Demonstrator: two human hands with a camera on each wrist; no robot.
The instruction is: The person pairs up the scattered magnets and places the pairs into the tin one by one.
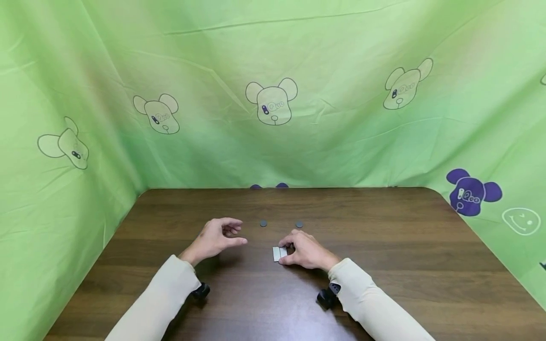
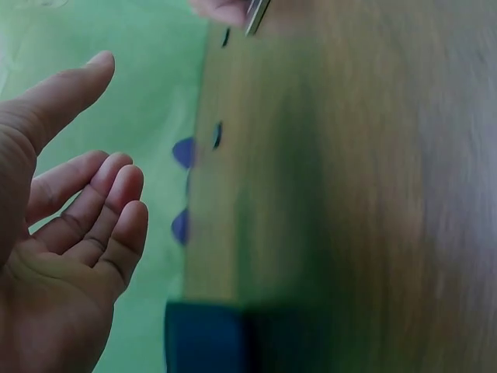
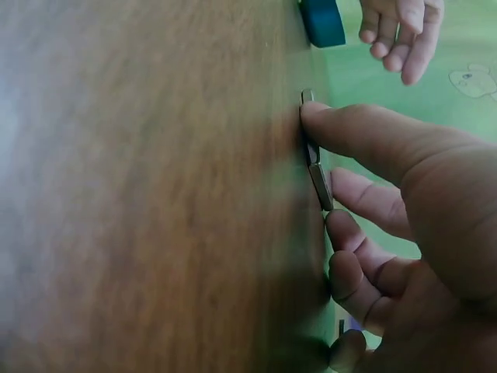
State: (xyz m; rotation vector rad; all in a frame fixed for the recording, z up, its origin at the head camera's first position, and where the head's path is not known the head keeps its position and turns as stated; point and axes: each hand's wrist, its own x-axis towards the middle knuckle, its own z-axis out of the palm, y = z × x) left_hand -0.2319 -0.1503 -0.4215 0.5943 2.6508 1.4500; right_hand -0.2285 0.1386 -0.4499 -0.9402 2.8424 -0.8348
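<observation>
Two flat white rectangular pieces lie side by side: the left one (image 1: 276, 254) and the right one (image 1: 283, 252). The right hand (image 1: 308, 251) pinches the right piece between thumb and fingers at its near and far edges. From the right wrist, the pieces (image 3: 320, 186) appear edge-on, with the thumb and fingertips against them. To their left, the left hand (image 1: 216, 238) hovers above the table, thumb apart from loosely bent fingers, holding nothing; its palm (image 2: 62, 287) shows in the left wrist view.
Beyond the hands, two small dark discs, one left (image 1: 263, 223) and one right (image 1: 299, 224), lie on the brown wooden table (image 1: 362, 208). A teal object (image 2: 206, 334) stands beside the left hand, mostly hidden from the head view. Green printed cloth (image 1: 332, 151) surrounds the table's back and sides.
</observation>
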